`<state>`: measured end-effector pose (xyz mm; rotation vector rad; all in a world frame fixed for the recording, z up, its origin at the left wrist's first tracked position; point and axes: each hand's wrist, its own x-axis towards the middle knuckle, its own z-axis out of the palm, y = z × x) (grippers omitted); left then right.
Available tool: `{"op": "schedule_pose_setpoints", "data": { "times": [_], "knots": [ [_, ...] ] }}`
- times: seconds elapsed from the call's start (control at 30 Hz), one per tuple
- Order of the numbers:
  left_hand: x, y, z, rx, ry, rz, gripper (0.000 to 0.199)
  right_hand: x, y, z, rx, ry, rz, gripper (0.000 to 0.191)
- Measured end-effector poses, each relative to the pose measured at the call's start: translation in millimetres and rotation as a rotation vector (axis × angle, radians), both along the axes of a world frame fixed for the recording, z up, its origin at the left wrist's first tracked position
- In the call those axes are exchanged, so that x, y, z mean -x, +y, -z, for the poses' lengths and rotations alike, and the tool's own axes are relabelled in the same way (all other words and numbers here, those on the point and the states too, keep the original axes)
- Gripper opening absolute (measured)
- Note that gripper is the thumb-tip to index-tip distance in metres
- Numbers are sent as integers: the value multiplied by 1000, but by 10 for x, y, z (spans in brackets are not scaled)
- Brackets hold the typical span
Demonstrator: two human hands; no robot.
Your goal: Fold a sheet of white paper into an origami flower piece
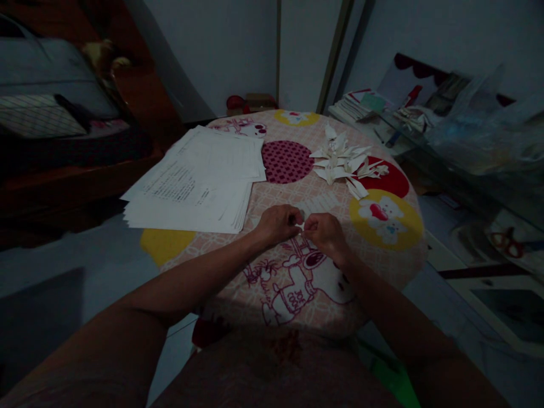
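My left hand [280, 222] and my right hand [325, 231] meet above the middle of a round table, fingertips almost touching. Both are closed in a pinch on a small piece of white paper [302, 224], mostly hidden by the fingers. Just beyond them, a pale printed paper strip [317, 202] lies on the patterned tablecloth [272, 198]. Farther back to the right sits a loose heap of folded white paper shapes [340, 158] with pointed ends. A stack of printed paper sheets [195, 181] spreads over the table's left side, near my left forearm.
At the right stands a glass-topped cabinet with a pile of papers [357, 105], a clear plastic bag [471, 130] and orange-handled scissors [505, 242]. A wooden bench [140, 96] with bags on it is at the left. Behind the table, a small box [260, 102] rests by the wall.
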<state>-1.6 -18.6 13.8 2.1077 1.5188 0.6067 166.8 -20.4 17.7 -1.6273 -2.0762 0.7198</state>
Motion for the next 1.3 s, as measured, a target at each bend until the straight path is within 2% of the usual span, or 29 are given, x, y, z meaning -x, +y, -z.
{"op": "schedule_pose_setpoints", "data": {
  "times": [0.3,0.5,0.63,0.8,0.87,0.97,1.07,1.3],
  "knots": [
    [13,-2,29,-10,-2,9,15,-110,-10,-47,-13,-62,-34,12],
    [11,3,35,-10,2,17,14,-332,-65,-33,-24,-91,-10,8],
    [13,7,21,4,1,22,15,-481,-21,-108,4,-66,14,8],
    [20,3,23,2,-12,25,15,-303,51,-161,-61,115,-51,3],
    [21,3,35,-14,-11,21,16,-174,77,-117,-28,102,-104,5],
    [32,13,45,-18,-6,31,18,-64,122,-40,28,29,-114,10],
    [61,34,39,-10,-22,65,18,-62,160,-12,99,29,-108,12],
    [234,84,86,-5,-133,145,28,-96,170,-20,141,73,-106,13]
  ]
}}
